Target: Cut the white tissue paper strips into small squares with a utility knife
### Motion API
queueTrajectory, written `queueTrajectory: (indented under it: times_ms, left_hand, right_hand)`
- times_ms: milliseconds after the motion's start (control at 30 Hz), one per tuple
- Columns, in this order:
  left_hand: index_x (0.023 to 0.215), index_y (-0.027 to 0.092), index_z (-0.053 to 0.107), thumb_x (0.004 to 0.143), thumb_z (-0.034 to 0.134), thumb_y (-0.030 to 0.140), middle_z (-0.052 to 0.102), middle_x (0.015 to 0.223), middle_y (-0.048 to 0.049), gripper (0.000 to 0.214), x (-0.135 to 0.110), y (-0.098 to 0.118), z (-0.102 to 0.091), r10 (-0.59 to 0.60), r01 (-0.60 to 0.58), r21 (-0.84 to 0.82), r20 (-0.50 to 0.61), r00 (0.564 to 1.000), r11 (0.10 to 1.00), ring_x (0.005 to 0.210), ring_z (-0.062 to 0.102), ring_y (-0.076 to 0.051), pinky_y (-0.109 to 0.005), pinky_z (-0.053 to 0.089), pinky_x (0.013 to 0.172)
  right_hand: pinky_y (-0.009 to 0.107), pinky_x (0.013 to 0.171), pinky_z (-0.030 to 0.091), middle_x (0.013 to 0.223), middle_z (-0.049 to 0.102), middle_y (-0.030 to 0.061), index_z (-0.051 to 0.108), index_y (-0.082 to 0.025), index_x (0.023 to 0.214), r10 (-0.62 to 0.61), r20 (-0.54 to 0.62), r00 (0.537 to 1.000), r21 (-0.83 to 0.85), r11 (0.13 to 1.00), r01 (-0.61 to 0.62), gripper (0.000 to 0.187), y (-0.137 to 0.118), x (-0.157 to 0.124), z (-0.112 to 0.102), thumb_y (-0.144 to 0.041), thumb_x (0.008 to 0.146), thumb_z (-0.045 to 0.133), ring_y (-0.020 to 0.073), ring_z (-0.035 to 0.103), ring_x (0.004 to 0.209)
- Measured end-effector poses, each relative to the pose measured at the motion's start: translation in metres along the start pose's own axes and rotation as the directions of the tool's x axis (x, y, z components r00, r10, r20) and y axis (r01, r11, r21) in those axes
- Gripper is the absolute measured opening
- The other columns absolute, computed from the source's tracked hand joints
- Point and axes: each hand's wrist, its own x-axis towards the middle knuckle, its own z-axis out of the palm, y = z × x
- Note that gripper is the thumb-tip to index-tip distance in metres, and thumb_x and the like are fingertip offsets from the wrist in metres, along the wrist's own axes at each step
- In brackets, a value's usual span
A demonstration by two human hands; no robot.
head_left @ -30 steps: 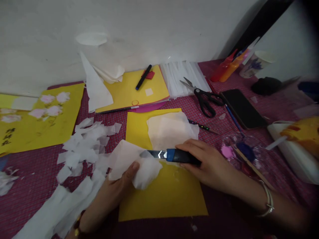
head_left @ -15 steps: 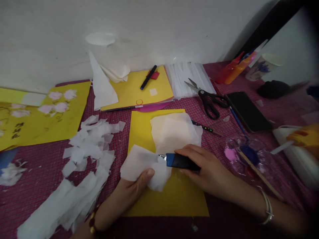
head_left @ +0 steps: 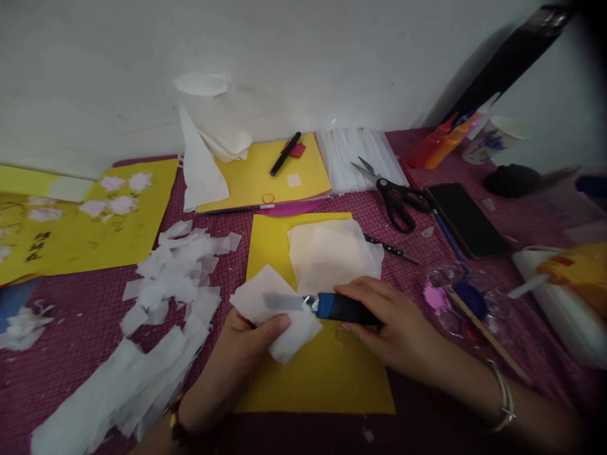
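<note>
My left hand point(head_left: 258, 344) pinches a piece of thin white paper point(head_left: 279, 335) between thumb and fingers, above a yellow sheet point(head_left: 322, 385). In my right hand point(head_left: 386, 316) is a utility knife point(head_left: 348, 308) with a blue and black handle, pointing left. Its grey blade lies against the white paper; whether it is over it or inside a fold, I cannot tell. Just beyond, a stack of white paper point(head_left: 334, 253) with ragged edges rests on the yellow sheet. The right fingers wrap the handle from above.
Torn white paper pieces point(head_left: 175, 272) and longer strips point(head_left: 109, 385) lie on the left. Scissors point(head_left: 391, 193), a phone point(head_left: 469, 218), a paint palette point(head_left: 439, 297) with a brush across it, and paint bottles point(head_left: 446, 148) stand or lie right. A flower picture point(head_left: 95, 246) is far left.
The white paper has turned in my left hand, and more of the knife's blade now shows against it. The whole view has shifted slightly.
</note>
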Motion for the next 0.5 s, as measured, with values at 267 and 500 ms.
queueTrajectory:
  times_ms: [267, 500]
  left_hand:
    - [0.083, 0.017, 0.075, 0.063, 0.081, 0.025, 0.077, 0.082, -0.0048, 0.023, 0.006, 0.002, -0.013, -0.017, 0.018, -0.019, 0.038, 0.999, 1.0, 0.072, 0.068, -0.017, -0.028, 0.054, 0.073]
    - [0.079, 0.019, 0.075, 0.064, 0.079, 0.016, 0.075, 0.079, -0.0007, 0.016, 0.005, 0.0, -0.01, 0.06, -0.058, -0.024, 0.051, 0.997, 0.998, 0.07, 0.065, -0.013, -0.022, 0.052, 0.07]
  right_hand:
    - [0.039, 0.084, 0.054, 0.107, 0.066, 0.0091, 0.055, -0.021, 0.121, -0.006, 0.0, 1.0, -0.097, 0.995, 0.006, 0.036, 0.006, 0.0, -0.004, -0.016, 0.086, 0.059, 0.0222, 0.062, 0.097]
    - [0.041, 0.084, 0.055, 0.108, 0.064, 0.009, 0.052, -0.022, 0.123, -0.006, 0.0, 1.0, -0.131, 0.991, 0.006, 0.038, 0.006, -0.002, -0.003, -0.015, 0.086, 0.057, 0.0225, 0.063, 0.098]
